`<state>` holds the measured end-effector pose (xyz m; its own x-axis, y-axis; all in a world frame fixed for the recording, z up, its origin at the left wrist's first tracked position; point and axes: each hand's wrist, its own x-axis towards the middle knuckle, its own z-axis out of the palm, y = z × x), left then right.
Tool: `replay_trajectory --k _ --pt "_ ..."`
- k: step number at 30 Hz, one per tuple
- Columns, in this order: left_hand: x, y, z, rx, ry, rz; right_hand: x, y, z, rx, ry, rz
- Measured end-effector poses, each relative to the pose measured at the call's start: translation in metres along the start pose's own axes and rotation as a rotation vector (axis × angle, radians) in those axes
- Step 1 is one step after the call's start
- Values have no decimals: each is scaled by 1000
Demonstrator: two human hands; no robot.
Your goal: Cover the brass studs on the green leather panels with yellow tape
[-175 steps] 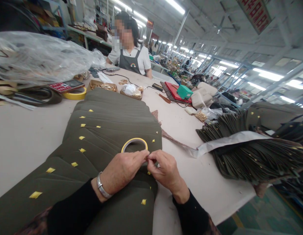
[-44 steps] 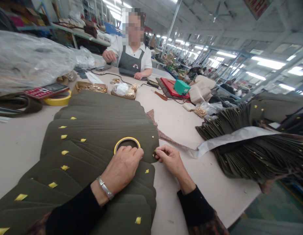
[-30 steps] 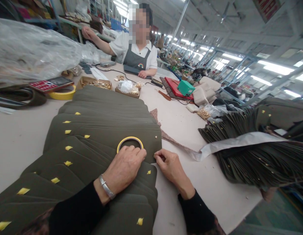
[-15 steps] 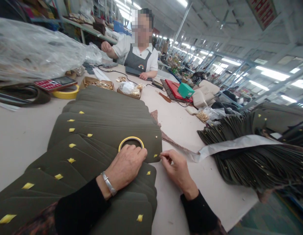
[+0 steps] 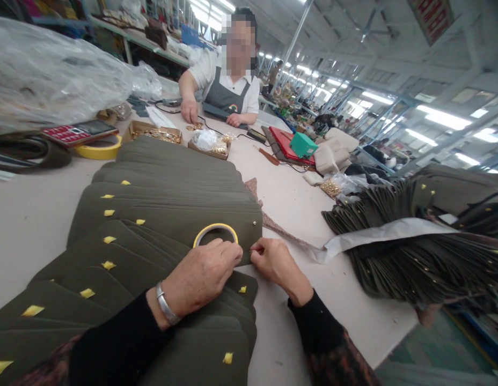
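Observation:
Dark olive fabric panels lie overlapped in a fan across the table, several bearing small yellow tape pieces. Closed around the near side of a yellow tape roll, my left hand rests on the panels, a silver bracelet at its wrist. My right hand is at the right edge of one panel, thumb and forefinger pinched together by its lower corner. What lies between those fingertips is hidden. A small metal stud shows on that panel above them.
Across the table a co-worker sits behind boxes of gold-coloured hardware. Thick stacks of dark panels with a pale strip over them occupy the right side. A plastic-wrapped bundle lies at left.
My right hand has shifted left onto the panel's corner, covering the yellow piece that showed there. My left hand stays on the roll. The co-worker's raised hand has come down to the table.

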<state>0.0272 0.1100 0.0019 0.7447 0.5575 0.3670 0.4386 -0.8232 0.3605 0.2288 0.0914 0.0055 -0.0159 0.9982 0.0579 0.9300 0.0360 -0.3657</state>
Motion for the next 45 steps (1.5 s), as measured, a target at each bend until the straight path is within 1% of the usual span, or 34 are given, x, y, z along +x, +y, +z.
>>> replay_trajectory --k 2,5,6,7,8,9,11,13,15,18,21,25,28,33,37,40,42,45 --pt "-2 -2 0 -18 39 -8 -2 -3 -6 75 -57 1" --pt "-4 -3 1 -22 71 -3 -12 -2 -11 186 -204 -57" --pt "-4 -3 1 -22 84 5 -16 0 -12 218 -236 -69" --pt "-4 -3 2 -26 102 14 -20 1 -12 247 -240 -71" --pt "-4 -3 1 -33 125 23 -23 3 -12 278 -217 -66" --pt "-4 -3 1 -44 153 29 -26 4 -11 313 -166 -55" --pt "-4 -3 0 -65 207 28 -30 3 -10 404 -21 -32" --pt "-4 -3 -2 -69 202 15 -33 -1 -11 500 113 -49" --pt "-5 -3 -2 -56 153 -12 -34 -8 -12 539 199 -133" --pt "-6 -5 0 -24 120 -40 -34 -17 -13 497 256 -306" --pt "-7 -5 3 -12 103 -27 -32 -20 -12 427 265 -428" --pt "-6 -2 4 -26 82 3 -28 -21 -8 337 269 -529" --pt "-5 1 3 -35 88 22 -28 -22 -5 289 306 -560" --pt "-3 4 1 -54 98 49 -31 -24 0 214 424 -529" --pt "-2 9 0 -9 117 44 -33 -23 1 204 460 -487" --pt "1 10 2 37 139 35 -35 -26 -1 268 462 -419" --pt "3 11 4 62 176 40 -36 -29 -1 396 427 -287" --pt "5 16 5 60 294 88 -33 -30 2 717 292 33"
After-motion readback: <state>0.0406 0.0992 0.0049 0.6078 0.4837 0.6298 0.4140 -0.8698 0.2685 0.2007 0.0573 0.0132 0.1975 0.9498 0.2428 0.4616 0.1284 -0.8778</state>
